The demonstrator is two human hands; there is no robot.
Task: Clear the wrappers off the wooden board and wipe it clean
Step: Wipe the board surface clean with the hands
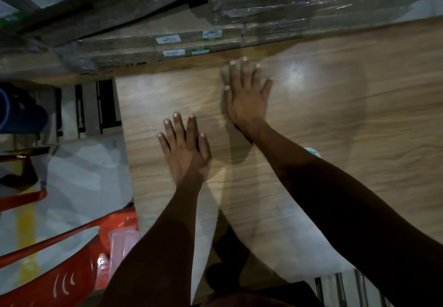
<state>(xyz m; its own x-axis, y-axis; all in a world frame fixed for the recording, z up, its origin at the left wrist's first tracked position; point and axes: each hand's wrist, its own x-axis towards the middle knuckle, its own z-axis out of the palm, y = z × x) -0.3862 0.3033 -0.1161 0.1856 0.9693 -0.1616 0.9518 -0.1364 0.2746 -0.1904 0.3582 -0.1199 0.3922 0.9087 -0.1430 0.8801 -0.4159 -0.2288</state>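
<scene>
The wooden board fills the middle and right of the head view, with a bright glare spot near its far edge. My left hand lies flat on it, palm down, fingers spread, holding nothing. My right hand is also flat and spread, farther out near the board's far edge, and looks blurred. A small light blue-white scrap peeks out from behind my right forearm; I cannot tell what it is.
Plastic-wrapped cardboard boxes with white labels are stacked along the board's far edge. A red plastic chair stands at the lower left on a pale floor. A dark blue object sits at the far left.
</scene>
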